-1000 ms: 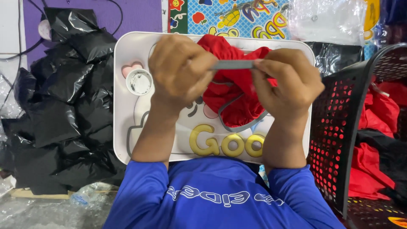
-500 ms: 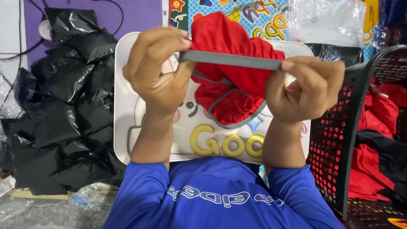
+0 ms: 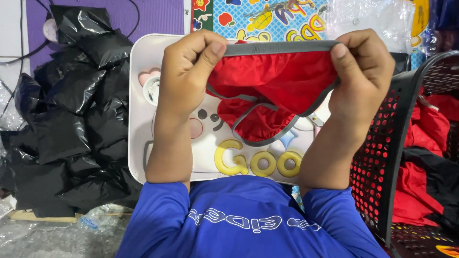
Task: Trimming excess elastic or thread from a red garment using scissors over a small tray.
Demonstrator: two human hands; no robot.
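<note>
While both hands are raised in the upper middle of the frame, the left hand (image 3: 191,71) and the right hand (image 3: 361,71) each pinch one end of a grey waistband, thumbs in front and fingers curled behind, stretching it flat between them. From that band hangs the red garment (image 3: 275,91), a small piece of underwear with grey trim, its lower part bunched and twisted, not yet spread or folded. Nothing of it rests on the white lap tray (image 3: 138,143) below, which shows a cartoon face and yellow letters across the centre of the frame. Judged from this, the piece is only being opened out; any folding or bagging is not yet done. At the right edge a black perforated basket (image 3: 382,157) holds more red and dark cloth. A heap of black plastic bags (image 3: 71,124) fills the left side.
</note>
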